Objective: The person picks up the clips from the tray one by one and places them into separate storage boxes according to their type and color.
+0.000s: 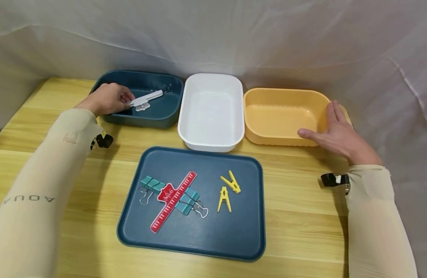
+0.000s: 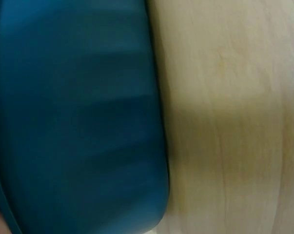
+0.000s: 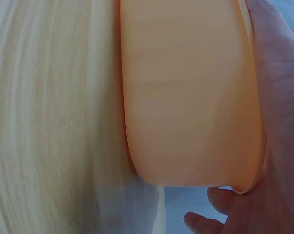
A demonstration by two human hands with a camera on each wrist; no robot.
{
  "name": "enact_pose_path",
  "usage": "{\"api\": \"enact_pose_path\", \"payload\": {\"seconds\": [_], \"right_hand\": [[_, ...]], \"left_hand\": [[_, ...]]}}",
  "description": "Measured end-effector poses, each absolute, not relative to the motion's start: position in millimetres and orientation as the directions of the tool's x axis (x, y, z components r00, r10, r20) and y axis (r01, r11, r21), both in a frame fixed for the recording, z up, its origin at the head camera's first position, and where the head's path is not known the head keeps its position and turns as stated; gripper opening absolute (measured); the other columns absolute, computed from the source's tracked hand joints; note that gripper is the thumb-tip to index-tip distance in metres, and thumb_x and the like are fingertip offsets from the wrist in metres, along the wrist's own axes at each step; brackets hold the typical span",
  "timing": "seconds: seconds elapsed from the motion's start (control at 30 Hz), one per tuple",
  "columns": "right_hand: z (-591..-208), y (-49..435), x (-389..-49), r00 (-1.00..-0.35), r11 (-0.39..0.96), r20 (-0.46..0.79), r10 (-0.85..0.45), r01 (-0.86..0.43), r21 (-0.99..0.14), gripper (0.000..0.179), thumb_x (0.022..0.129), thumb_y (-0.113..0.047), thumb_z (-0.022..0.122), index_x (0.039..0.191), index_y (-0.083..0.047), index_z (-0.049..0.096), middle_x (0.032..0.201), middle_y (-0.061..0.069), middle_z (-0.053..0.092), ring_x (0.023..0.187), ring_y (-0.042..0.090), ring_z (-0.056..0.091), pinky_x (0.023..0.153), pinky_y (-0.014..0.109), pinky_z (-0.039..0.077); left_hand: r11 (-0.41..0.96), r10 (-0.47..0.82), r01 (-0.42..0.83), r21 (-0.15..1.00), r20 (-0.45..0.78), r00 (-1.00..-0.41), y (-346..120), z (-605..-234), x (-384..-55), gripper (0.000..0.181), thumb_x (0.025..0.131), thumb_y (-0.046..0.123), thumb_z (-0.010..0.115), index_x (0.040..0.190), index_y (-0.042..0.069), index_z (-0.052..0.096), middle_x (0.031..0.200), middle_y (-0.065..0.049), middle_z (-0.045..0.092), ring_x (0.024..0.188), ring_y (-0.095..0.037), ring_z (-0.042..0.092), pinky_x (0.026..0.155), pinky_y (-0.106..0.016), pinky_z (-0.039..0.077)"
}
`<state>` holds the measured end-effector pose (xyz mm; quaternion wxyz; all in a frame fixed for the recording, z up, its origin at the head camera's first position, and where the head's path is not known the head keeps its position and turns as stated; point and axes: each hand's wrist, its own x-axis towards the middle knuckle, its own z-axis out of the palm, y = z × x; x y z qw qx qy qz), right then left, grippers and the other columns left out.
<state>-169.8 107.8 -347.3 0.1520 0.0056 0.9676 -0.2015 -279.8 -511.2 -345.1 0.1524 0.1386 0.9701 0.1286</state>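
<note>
My left hand point(image 1: 110, 98) reaches over the near-left rim of the dark blue bin point(image 1: 144, 121). Its fingertips pinch one end of a white bar-shaped clip point(image 1: 144, 99) inside that bin; a scalloped tab sticks out from the bar. The left wrist view shows mostly the outer wall of the blue bin point(image 2: 83, 107), with only a sliver of hand at the lower left. At the right end of the orange bin point(image 1: 279, 142), my right hand point(image 1: 340, 135) rests on the rim, thumb and fingers extended. In the right wrist view, fingertips point(image 3: 203, 224) show beyond the bin's end.
A white bin point(image 1: 211, 146) stands between the two others. In front lies a dark blue tray point(image 1: 185, 243) holding a red ruler-like clip point(image 1: 173, 200) across teal binder clips point(image 1: 187, 200), and two yellow clothespins point(image 1: 224, 199). A pale curtain hangs behind the wooden table point(image 1: 304, 216).
</note>
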Motion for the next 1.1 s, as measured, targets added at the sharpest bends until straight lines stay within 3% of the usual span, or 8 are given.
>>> {"api": "enact_pose_path", "payload": {"seconds": [0.6, 1.1], "right_hand": [[-339.9, 112.2, -170.6, -0.95, 0.919, -0.311, -0.04, 0.087, -0.383, 0.12, 0.094, -0.073, 0.052, 0.155, -0.011, -0.031, 0.162, 0.003, -0.043, 0.154, 0.043, -0.031, 0.121, 0.076, 0.003], [-340.9, 112.7, -169.3, -0.955, 0.921, -0.296, -0.029, 0.09, -0.38, 0.121, 0.093, -0.073, 0.053, 0.156, -0.012, -0.03, 0.163, 0.002, -0.041, 0.156, 0.044, -0.028, 0.12, 0.077, 0.006]], "left_hand": [[0.935, 0.235, 0.132, 0.328, -0.297, -0.926, -506.5, -343.0, -284.6, 0.032, 0.101, 0.012, 0.055, 0.128, 0.0, 0.067, 0.132, -0.03, 0.064, 0.116, -0.04, 0.057, 0.106, -0.06, 0.045], [0.925, 0.255, 0.147, 0.35, -0.284, -0.924, -505.5, -341.7, -284.9, 0.033, 0.1, 0.012, 0.056, 0.127, -0.001, 0.068, 0.13, -0.03, 0.066, 0.117, -0.04, 0.06, 0.104, -0.059, 0.046]]}}
